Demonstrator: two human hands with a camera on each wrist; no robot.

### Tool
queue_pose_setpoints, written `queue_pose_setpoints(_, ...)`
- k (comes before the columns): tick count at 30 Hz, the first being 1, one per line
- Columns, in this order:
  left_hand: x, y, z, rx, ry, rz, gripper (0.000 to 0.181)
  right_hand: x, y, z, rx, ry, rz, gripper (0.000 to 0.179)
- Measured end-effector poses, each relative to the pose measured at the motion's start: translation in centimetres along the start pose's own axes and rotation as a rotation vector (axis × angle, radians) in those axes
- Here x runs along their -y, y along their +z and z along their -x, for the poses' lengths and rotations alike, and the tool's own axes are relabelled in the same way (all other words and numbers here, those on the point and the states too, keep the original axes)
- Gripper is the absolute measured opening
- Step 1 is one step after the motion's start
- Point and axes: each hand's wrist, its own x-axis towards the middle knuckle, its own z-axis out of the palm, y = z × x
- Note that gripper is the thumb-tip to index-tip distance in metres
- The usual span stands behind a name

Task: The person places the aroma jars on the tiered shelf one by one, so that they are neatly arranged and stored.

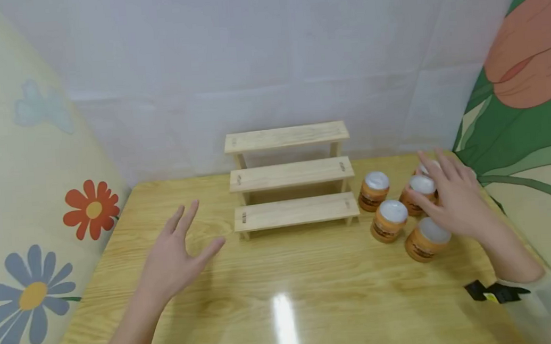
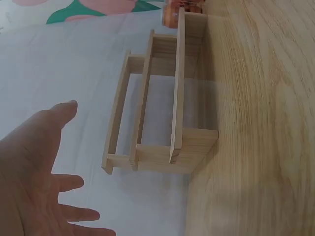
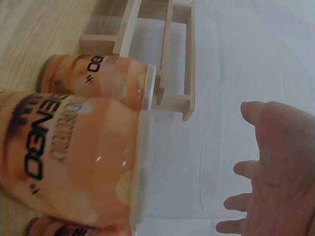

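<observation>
My left hand [image 1: 173, 256] is held over the table to the left of a three-step wooden shelf [image 1: 292, 175], fingers and thumb spread, holding nothing. In the left wrist view that hand [image 2: 44, 172] shows apart from the shelf [image 2: 177, 98]. At the right, my right hand [image 1: 455, 197] hovers with straight fingers above several orange jars with whitish lids, partly hiding the rear ones. The nearest jar [image 1: 426, 240] stands below its thumb side. In the right wrist view, dark lettering marks a large orange jar [image 3: 74, 157], and the hand [image 3: 280, 167] is apart from it.
Two more orange jars, one nearer [image 1: 388, 221] and one farther back [image 1: 374, 192], stand beside the shelf's right end. Behind the wood-grain table [image 1: 332, 296] hangs a white cloth [image 1: 248, 62]. Flower-patterned panels rise at the left [image 1: 12, 174] and right [image 1: 532, 138].
</observation>
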Motion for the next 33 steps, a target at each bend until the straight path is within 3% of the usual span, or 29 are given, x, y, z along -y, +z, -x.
queue_pose_setpoints(6, 0.1, 1.4, -1.4, 0.052, 0.043, 0.293, 0.09, 1.4, 0.0, -2.0, 0.035, -0.062, -0.047, 0.079)
queue_pose_setpoints(11, 0.3, 3.0, -2.7, 0.066, -0.035, 0.454, 0.1, 2.5, 0.0, -3.4, 0.069, -0.095, -0.071, 0.075)
queue_pose_setpoints(15, 0.3, 4.6, -3.8, 0.066, -0.095, 0.517, 0.107, 3.1, 0.1, -3.9, 0.122, -0.11, -0.065, 0.074)
queue_pose_setpoints(20, 0.3, 6.4, -4.7, 0.11, -0.15, 0.583, 0.11, 3.3, 0.3, -3.8, 0.177, -0.111, -0.086, 0.071)
queue_pose_setpoints(26, 0.4, 7.6, -5.3, 0.136, -0.166, 0.637, 0.105, 3.1, 0.8, -3.8, 0.223, -0.091, -0.088, 0.057)
queue_pose_setpoints(33, 0.2, 8.3, -5.8, 0.151, -0.166, 0.6, 0.099, 2.7, 1.5, -3.6, 0.271, -0.183, -0.07, 0.046)
